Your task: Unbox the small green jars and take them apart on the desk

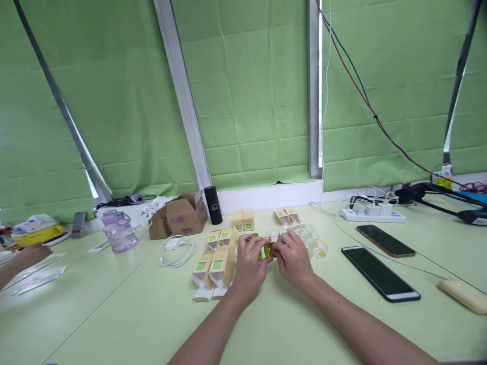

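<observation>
Near the middle of the table, my left hand (250,262) and my right hand (294,257) meet around a small, shiny yellow-green piece (270,250). Fingers of both hands are closed on it, and they cover much of its shape. More yellow-green (255,235) shows just behind my left fingers. Beside my left hand lie several small tan cartons (222,261) with green labels and open white flaps. Behind my right hand rests a clear plastic tray (314,242) with round cups and yellow spots in them.
More small cartons (243,220) stand at the back, near a black cylinder (213,205) and a cardboard box (186,214). A white cable (177,248) and a purple bottle (118,231) are leftward. Two phones (380,274) and a power strip (375,216) lie rightward. Another person's hand (30,256) reaches in far left.
</observation>
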Demonstrator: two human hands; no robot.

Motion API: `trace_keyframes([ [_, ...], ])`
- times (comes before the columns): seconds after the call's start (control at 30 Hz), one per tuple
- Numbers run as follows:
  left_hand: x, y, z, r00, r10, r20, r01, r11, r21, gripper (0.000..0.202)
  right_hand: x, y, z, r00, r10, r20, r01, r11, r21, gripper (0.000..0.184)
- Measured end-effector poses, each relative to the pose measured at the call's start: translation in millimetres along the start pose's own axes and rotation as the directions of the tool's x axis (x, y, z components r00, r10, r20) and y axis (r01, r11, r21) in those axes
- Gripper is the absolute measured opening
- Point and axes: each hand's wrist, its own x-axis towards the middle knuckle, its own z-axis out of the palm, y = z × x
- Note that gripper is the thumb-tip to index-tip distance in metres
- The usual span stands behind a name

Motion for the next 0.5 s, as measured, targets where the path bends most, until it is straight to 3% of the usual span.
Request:
trace_keyframes([
  [0.5, -0.1, -3.8, 2.3, 1.0, -0.005, -0.03, 0.007, 0.999, 0.05, 0.042, -1.1, 0.7, 1.3, 1.0, -0.02, 0.002, 0.02, 0.999, -0.026, 0.02],
])
